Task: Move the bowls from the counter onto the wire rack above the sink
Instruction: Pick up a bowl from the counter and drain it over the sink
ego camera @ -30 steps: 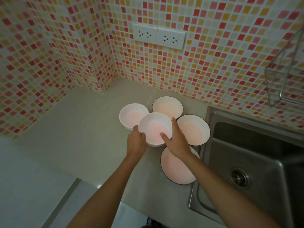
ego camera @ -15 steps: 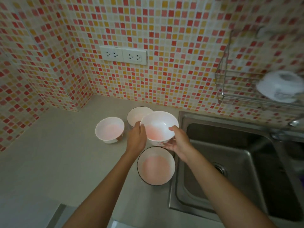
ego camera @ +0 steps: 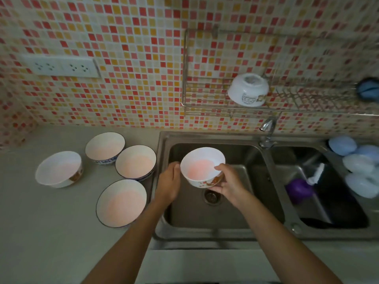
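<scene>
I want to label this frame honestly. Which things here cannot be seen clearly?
- Wire rack: right end cut off by the head view's edge.
- Blue object on the rack: blurred, at the edge, unidentifiable.
- Held bowl: underside hidden by the right hand.
- Dark right basin: contents unclear.

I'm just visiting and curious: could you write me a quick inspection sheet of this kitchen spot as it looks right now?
Surface: grey counter, bare apart from the bowls.
Job's things: four bowls upright on the counter; held bowl over the sink; one upturned bowl on the wire rack.
Clutter: pale blue round items and a purple item at the right basin.
Grippers: left hand and right hand both hold the bowl.
Cables: nothing seen.
Surroundings: mosaic tiles, wall sockets, tap.
</scene>
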`<state>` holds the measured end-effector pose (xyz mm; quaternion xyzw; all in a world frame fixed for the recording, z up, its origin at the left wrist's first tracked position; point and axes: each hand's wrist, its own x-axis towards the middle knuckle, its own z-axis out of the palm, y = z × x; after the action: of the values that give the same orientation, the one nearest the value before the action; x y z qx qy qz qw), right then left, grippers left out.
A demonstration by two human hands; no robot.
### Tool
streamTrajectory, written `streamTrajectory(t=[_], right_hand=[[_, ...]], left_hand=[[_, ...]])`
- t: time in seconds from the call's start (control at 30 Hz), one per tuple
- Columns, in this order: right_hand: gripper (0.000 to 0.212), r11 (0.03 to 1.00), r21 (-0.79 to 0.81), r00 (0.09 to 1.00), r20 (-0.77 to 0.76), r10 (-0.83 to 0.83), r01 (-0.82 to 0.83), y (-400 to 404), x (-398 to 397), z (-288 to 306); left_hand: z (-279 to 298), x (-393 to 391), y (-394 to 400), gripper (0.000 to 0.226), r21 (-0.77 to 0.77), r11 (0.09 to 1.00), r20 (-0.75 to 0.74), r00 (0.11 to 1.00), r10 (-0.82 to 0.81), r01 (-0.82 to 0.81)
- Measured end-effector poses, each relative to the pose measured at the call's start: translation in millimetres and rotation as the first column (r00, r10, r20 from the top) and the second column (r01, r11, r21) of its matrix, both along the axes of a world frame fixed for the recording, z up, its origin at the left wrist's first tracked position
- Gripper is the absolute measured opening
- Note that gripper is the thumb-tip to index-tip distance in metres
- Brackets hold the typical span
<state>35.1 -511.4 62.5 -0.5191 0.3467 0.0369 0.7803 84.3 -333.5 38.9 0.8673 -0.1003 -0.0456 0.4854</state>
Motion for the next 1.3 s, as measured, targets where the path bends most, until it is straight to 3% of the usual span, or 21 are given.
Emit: streamTrajectory(t=[0.1,0.23,0.43,0.6,0.77,0.97,1.3], right_hand=[[0.040,0.999,-0.009,0.999,-0.019,-0.043,0.043,-34,-19,-15],[0.039,0.997,-0.042,0.997,-0.054,-0.060,0.057,-70,-42,-33],[0.041,0.988,-0.138,0.989,-0.119,-0.089,0.072,-107,-61,-62],[0.058,0.970,-0.242,0.989,-0.145,-0.029,-0.008,-125,-66,-86],[0.072,0.913,-0.402,0.990,-0.137,0.004,-0.060,-126,-60,-99],[0.086,0.724,-0.656,0.977,-0.129,0.169,-0.212,-116,-57,-107],[0.098,0.436,-0.854,0.936,-0.149,0.318,-0.284,-103,-57,-107]], left_hand=[[-25,-13,-20,0.037,0.069,0.998,0.028,1.000,-0.008,0.006],[-71,-37,-37,0.048,0.312,0.946,-0.081,0.994,-0.070,0.092],[-130,-81,-43,0.086,0.564,0.807,-0.133,0.984,-0.122,0.176],[-142,-93,-41,0.069,0.616,0.777,-0.132,0.990,-0.056,0.126],[-140,-98,-41,0.071,0.653,0.756,-0.081,0.996,0.024,0.035],[-143,-96,-40,0.064,0.651,0.759,-0.110,0.991,0.071,0.018],[-144,-97,-41,0.068,0.621,0.783,-0.092,0.990,0.103,-0.024]])
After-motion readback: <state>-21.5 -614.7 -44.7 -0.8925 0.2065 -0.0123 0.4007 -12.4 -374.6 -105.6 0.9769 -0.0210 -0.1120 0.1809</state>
